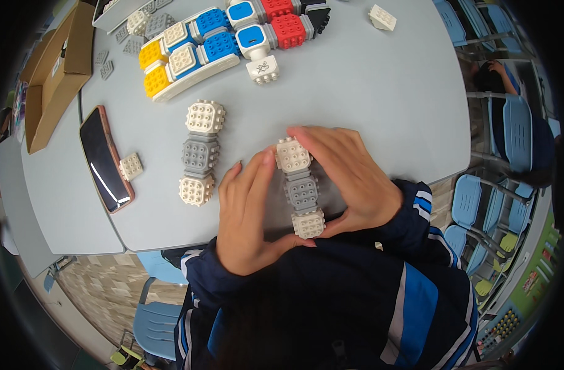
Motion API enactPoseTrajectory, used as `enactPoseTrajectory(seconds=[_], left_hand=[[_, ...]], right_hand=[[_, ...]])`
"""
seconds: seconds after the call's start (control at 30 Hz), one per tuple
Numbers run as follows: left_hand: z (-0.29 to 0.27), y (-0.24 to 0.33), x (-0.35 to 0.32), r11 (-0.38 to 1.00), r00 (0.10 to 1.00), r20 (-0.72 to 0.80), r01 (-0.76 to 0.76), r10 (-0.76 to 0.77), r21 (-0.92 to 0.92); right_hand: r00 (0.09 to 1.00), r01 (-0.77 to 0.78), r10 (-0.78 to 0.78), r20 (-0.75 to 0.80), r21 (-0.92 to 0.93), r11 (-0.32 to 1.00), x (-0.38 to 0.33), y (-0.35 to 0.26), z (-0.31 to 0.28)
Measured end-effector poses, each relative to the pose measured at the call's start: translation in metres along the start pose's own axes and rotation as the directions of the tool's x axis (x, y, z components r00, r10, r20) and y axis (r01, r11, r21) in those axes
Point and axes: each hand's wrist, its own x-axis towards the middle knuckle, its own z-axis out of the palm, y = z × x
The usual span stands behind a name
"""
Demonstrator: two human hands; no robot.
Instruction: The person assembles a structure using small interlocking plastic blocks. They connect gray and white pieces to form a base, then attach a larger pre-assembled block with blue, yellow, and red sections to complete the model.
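Observation:
Between my two hands is a short column of studded building blocks (303, 193): a white cube at each end and a grey one in the middle. My left hand (246, 213) is along its left side, fingertips by the far white cube and thumb at the near one. On the other side, my right hand (355, 179) curves round it, fingers at the far cube and thumb at the near end. To the left lies a similar white-grey-white block column (200, 155), apart from my hands. Farther off sits a larger block assembly (219, 45) in yellow, white, blue, red and black.
A dark phone (105, 159) lies left, with a white block (131, 166) against its edge. Another white block (382, 18) rests at the far right. Loose grey connectors (107, 69) and an open cardboard box (59, 74) occupy the far left. Blue chairs (518, 132) stand beyond the table.

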Motion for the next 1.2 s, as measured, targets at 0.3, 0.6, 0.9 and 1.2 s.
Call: enactPoseTrajectory(seconds=[0.3,0.6,0.9,1.2], left_hand=[[-0.004,0.007,0.005,0.987,0.995,0.087,-0.052,0.039,0.152],[-0.002,0.012,0.006,0.979,0.999,0.035,-0.046,0.04,0.197],[-0.002,0.013,0.007,0.986,0.997,0.048,-0.072,0.066,0.152],[-0.007,0.005,0.004,0.991,0.992,0.062,-0.113,0.109,0.072]], right_hand=[[0.997,0.005,-0.003,-0.073,0.024,1.0,0.007,-0.001,0.006],[0.984,0.112,-0.123,-0.129,-0.088,0.99,0.008,0.0,0.008],[0.978,0.132,-0.138,-0.156,-0.05,0.99,0.007,0.001,0.006],[0.987,0.035,-0.032,-0.159,0.015,0.999,0.011,-0.001,0.009]])
